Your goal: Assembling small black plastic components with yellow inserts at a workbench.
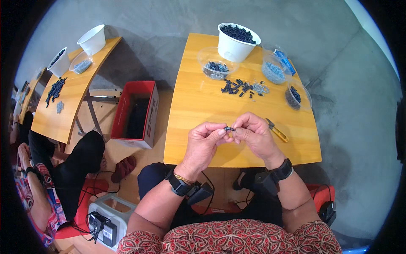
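Observation:
My left hand [206, 139] and my right hand [252, 134] meet above the near part of the wooden table [198, 99]. Both are closed in a pinch on one small black part [229, 128], held between the thumbs and fingertips. A bluish or shiny bit shows at its left end, but it is too small to make out. Beyond my hands lie a loose group of small black parts [237, 86] and a little heap of small clear pieces [259, 88]. A yellow utility knife [278, 131] rests beside my right hand.
At the back stands a white bucket [233, 53] of black parts. Clear tubs hold mixed pieces [216, 70], light-blue pieces [273, 73] and black parts [293, 97]. A red box [152, 120] sits on the floor at left, near another table [69, 101] and a seated person [40, 190].

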Demonstrator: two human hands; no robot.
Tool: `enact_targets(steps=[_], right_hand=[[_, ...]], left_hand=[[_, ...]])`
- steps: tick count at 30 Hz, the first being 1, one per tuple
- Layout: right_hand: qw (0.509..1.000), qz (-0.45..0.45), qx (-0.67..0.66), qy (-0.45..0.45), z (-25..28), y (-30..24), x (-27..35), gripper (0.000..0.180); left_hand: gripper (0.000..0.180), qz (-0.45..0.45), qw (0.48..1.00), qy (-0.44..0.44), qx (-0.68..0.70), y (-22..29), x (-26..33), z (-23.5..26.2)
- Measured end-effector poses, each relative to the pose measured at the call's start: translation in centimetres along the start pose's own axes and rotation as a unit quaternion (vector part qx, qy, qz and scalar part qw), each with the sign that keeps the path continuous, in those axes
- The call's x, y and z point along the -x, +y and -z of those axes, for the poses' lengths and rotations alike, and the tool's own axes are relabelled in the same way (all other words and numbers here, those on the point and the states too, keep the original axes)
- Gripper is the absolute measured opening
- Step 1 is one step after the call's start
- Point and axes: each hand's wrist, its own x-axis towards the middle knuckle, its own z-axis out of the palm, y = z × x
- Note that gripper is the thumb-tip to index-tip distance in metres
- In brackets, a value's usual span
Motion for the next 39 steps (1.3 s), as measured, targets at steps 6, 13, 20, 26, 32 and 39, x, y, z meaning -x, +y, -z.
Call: enact_targets(steps=[6,13,20,26,32,39], right_hand=[[0.999,0.020,-0.027,0.026,-0.1,0.1,0.0,0.007],[1.000,0.018,-0.017,0.005,0.2,-0.1,-0.1,0.007],[1.000,0.002,0.010,-0.007,0.1,0.0,-0.1,0.006],[0.998,-0.017,0.059,-0.017,0.3,-0.6,0.1,0.005],[0.995,-0.065,0.056,-0.042,0.2,-0.9,0.3,0.005],[0.995,0.006,0.100,-0.001,0.5,0.9,1.2,0.006]], left_hand=[[0.011,0.000,1.000,0.002,-0.004,0.3,-0.1,-0.1],[0.012,-0.015,0.999,-0.005,-0.040,0.3,0.0,-0.1],[0.013,-0.021,0.997,-0.001,-0.079,0.1,0.0,0.2],[0.013,-0.018,0.990,0.001,-0.137,0.4,0.1,0.2],[0.009,-0.020,0.981,-0.009,-0.194,0.8,0.4,0.3],[0.009,-0.004,0.983,-0.027,-0.182,0.3,0.5,-0.5]])
